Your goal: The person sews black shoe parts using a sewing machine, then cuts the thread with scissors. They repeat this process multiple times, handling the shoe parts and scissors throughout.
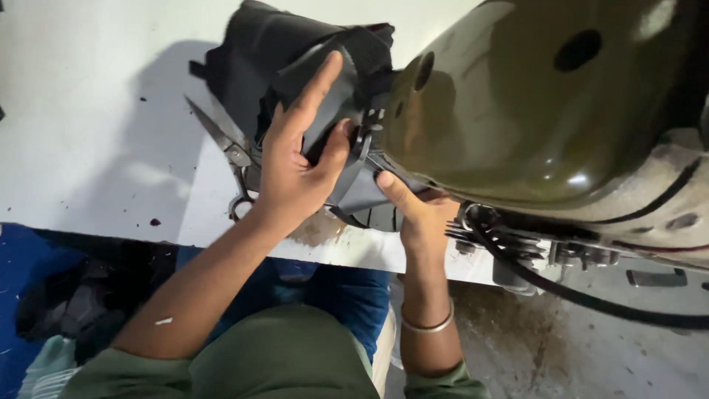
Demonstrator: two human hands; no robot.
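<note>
The left hand (295, 166) lies flat, fingers apart, on the black cloth (295, 66) at 12 o'clock. The right hand (417, 214) pinches the cloth's edge beside the machine (532, 111) (olive green). Scissors (229, 151) lie at 9 o'clock of the left hand.

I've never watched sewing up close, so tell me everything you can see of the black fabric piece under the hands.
The black fabric piece looks thick and matte, folded and bunched on the white table beside the olive-green sewing machine. The left hand presses flat on it; the right hand pinches its lower edge near the needle area. Scissors lie partly beneath it.
</note>
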